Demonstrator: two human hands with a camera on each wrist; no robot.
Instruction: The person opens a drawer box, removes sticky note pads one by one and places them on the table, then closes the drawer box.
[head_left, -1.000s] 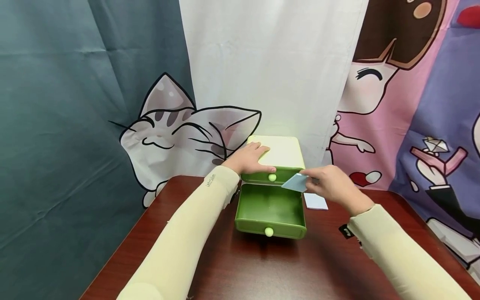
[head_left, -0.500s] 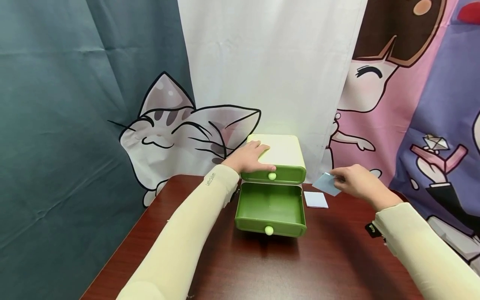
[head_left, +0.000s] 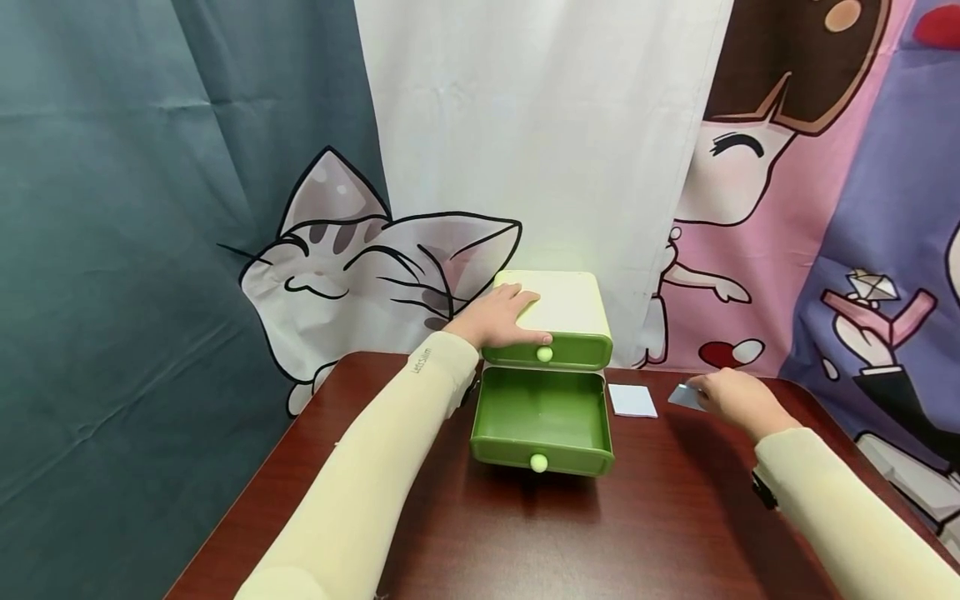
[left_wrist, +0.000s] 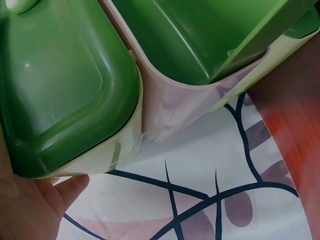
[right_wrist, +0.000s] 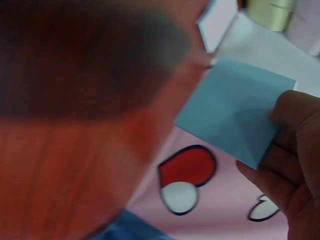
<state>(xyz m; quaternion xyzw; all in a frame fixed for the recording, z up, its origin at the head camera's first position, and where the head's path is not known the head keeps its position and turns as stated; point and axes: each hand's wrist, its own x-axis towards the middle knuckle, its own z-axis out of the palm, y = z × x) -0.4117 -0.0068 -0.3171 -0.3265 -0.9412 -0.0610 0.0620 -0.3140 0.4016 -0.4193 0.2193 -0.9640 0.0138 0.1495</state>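
A small desktop drawer cabinet [head_left: 566, 298] with a pale yellow top stands at the back of the table. Its green upper drawer [head_left: 581, 350] is closed, while the lower drawer [head_left: 502, 452] is pulled out with a bare green floor. My left hand [head_left: 497, 321] rests on the left part of the cabinet's top, fingers spread, thumb at the front edge by the round knob [head_left: 544, 354]. To the right, my right hand [head_left: 738, 402] pinches a light blue square sticky note pad [right_wrist: 235, 107] by one edge, low over the table. A paler square pad [head_left: 632, 401] lies between it and the cabinet.
The dark red wooden table [head_left: 660, 517] has rounded back corners. Behind it hangs a curtain [head_left: 555, 150] printed with a cartoon cat and figures. The pulled-out drawer juts toward the front.
My right hand has carried the blue pad rightward from beside the upper drawer, past the paler pad, and lowered it toward the table. The left hand has stayed on the cabinet.
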